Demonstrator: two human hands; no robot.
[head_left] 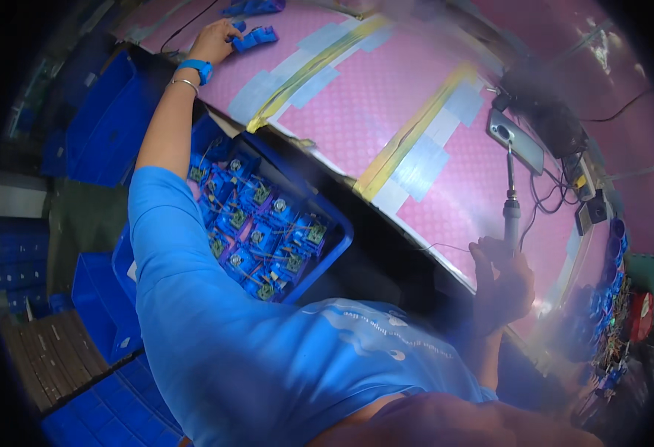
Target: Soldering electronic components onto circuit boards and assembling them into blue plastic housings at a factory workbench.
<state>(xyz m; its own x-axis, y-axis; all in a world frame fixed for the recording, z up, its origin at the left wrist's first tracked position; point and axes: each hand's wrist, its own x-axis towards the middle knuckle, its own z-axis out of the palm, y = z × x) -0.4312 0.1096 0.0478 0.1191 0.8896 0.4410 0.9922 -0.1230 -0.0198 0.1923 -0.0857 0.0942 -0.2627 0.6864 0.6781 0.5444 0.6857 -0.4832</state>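
My left hand (pixel 219 42) reaches out to the far left of the pink-covered table, its fingers closed around the end of a blue plastic part (pixel 257 37). Just beyond it lies another blue part (pixel 256 7). On the right, my right hand (pixel 502 287) grips a soldering iron (pixel 511 212) by its grey handle. The iron's metal tip points away from me and overlaps a silvery phone (pixel 526 149) in the view; whether they touch I cannot tell. A thin wire (pixel 446 246) runs left from near my right fingers.
Below my left arm, a blue bin (pixel 339 237) holds several blue parts with wires and small green boards. Yellow and clear tape strips (pixel 409 134) cross the table. Cables (pixel 546 197) and dark boxes lie at right, beside a wired heap (pixel 613 320). More blue bins (pixel 107 123) stand left.
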